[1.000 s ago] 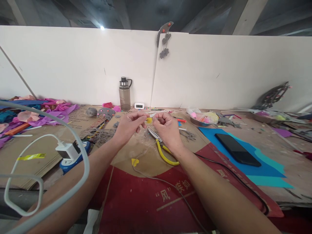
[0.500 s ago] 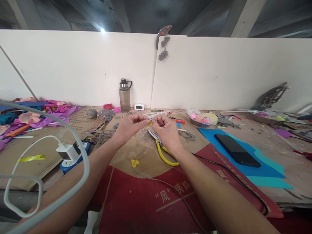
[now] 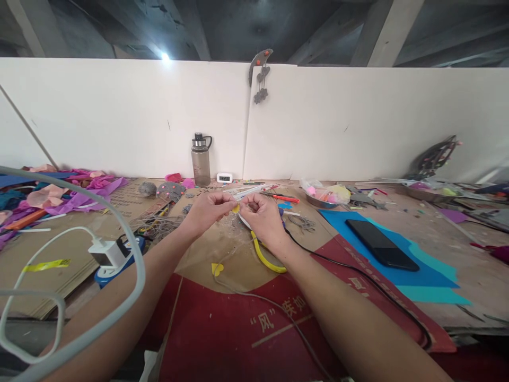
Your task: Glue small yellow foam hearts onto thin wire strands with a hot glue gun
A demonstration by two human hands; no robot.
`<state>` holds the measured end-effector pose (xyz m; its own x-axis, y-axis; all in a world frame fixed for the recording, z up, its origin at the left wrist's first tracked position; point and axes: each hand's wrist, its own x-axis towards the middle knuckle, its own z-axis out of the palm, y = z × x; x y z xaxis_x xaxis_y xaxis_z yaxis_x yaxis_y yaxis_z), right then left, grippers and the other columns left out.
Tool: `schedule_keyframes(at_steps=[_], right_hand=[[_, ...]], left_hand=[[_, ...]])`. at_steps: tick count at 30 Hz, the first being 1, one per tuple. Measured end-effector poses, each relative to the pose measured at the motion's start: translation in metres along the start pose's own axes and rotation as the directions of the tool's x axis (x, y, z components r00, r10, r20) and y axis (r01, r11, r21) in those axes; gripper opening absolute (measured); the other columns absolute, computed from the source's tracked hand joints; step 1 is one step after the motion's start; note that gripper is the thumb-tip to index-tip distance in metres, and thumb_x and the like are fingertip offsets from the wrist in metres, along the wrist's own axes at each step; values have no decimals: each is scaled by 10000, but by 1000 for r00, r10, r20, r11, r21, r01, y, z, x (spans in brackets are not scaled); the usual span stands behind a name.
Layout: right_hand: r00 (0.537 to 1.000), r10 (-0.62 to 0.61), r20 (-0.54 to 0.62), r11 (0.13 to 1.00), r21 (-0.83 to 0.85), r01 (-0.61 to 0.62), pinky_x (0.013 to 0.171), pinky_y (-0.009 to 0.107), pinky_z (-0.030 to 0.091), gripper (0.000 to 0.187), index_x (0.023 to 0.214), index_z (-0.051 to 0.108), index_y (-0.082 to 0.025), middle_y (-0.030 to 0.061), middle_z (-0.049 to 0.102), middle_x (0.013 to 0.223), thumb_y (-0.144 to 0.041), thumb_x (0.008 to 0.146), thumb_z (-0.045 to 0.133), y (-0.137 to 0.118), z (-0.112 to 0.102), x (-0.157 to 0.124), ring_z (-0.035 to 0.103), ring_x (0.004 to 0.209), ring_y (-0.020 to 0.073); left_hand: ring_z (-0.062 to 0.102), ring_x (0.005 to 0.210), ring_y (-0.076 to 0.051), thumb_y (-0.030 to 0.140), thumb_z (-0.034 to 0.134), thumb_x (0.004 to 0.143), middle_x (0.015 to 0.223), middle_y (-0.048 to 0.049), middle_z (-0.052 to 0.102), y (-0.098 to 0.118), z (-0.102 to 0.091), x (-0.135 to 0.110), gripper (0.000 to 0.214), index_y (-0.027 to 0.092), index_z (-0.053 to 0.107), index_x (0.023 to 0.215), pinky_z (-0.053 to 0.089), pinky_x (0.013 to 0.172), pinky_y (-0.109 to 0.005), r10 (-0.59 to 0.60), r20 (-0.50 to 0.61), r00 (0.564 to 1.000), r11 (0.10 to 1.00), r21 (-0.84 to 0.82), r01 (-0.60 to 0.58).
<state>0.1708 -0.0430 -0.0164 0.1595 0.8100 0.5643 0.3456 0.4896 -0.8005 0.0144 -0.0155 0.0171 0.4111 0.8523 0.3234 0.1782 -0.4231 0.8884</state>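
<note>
My left hand (image 3: 209, 210) and my right hand (image 3: 262, 216) meet above the middle of the bench, both with fingers pinched. Between the fingertips sits a small yellow piece (image 3: 236, 209), held from both sides. Yellow-handled scissors (image 3: 267, 257) lie on the cardboard just under my right wrist. A yellow heart cut-out (image 3: 217, 268) lies nearer to me, with a thin clear thread running past it.
A black phone (image 3: 380, 245) rests on blue sheets (image 3: 433, 276) to the right. A water bottle (image 3: 200, 159) and small clock (image 3: 224, 178) stand by the white partition. A white charger and cable (image 3: 107, 253) lie left, beside crumpled pink and purple paper (image 3: 75, 188). A bowl of scraps (image 3: 328, 195) sits behind.
Both hands have drawn closer together, so the yellow piece is mostly hidden between the fingertips. The view has tilted down and shifted slightly.
</note>
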Motion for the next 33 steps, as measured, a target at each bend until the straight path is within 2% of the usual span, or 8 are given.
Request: schedule_keyframes(at_steps=[7, 12, 16, 21, 25, 29, 33], right_hand=[[999, 32, -1, 999, 14, -32, 515, 220, 291, 91, 698, 577, -190, -53, 445, 580, -279, 714, 565, 4, -1, 3, 348, 546, 97], [998, 64, 6, 998, 22, -65, 498, 221, 277, 120, 697, 573, -189, -54, 446, 578, -307, 715, 564, 6, -2, 5, 352, 537, 95], [998, 60, 10, 998, -1, -60, 496, 224, 280, 124, 695, 578, -184, -56, 443, 572, -306, 705, 559, 6, -2, 5, 358, 529, 94], [998, 63, 12, 998, -3, -63, 496, 222, 291, 157, 708, 585, -180, -57, 446, 568, -334, 700, 560, 9, -1, 6, 359, 525, 92], [996, 83, 13, 997, -9, -83, 488, 219, 281, 154, 705, 585, -178, -57, 446, 560, -329, 689, 557, 12, 0, 7, 348, 518, 89], [995, 97, 11, 995, 9, -97, 495, 219, 285, 142, 700, 581, -182, -53, 459, 569, -321, 675, 564, 13, 0, 7, 358, 529, 93], [994, 105, 16, 994, 17, -105, 491, 222, 285, 134, 692, 578, -182, -55, 471, 563, -313, 674, 558, 14, 0, 7, 363, 511, 90]], left_hand=[[440, 468, -76, 491, 695, 715, 557, -1, 559, -17, -2, 7, 328, 164, 703, 682, 314, 454, -209, -55, 54, 997, 986, -157, 63], [533, 543, -104, 572, 662, 721, 633, -36, 613, -24, -1, 9, 420, 165, 736, 791, 358, 454, -206, -88, 58, 994, 939, -328, 103], [484, 505, -88, 492, 750, 662, 586, -7, 578, -27, -1, 9, 338, 162, 709, 720, 355, 464, -207, -61, 69, 996, 964, -253, 77], [462, 499, -80, 474, 741, 679, 568, 4, 564, -29, -1, 10, 327, 157, 668, 648, 343, 476, -205, -48, 83, 995, 975, -212, 64], [467, 502, -75, 486, 737, 673, 564, 10, 572, -31, -1, 11, 348, 148, 661, 650, 338, 473, -200, -68, 83, 994, 975, -205, 84], [493, 521, -78, 533, 679, 716, 648, -17, 626, -33, 0, 12, 391, 144, 668, 682, 354, 472, -203, -96, 76, 993, 967, -231, 111], [471, 506, -68, 480, 728, 688, 598, 12, 584, -33, -1, 12, 337, 149, 666, 699, 356, 480, -194, -83, 95, 992, 976, -194, 101]])
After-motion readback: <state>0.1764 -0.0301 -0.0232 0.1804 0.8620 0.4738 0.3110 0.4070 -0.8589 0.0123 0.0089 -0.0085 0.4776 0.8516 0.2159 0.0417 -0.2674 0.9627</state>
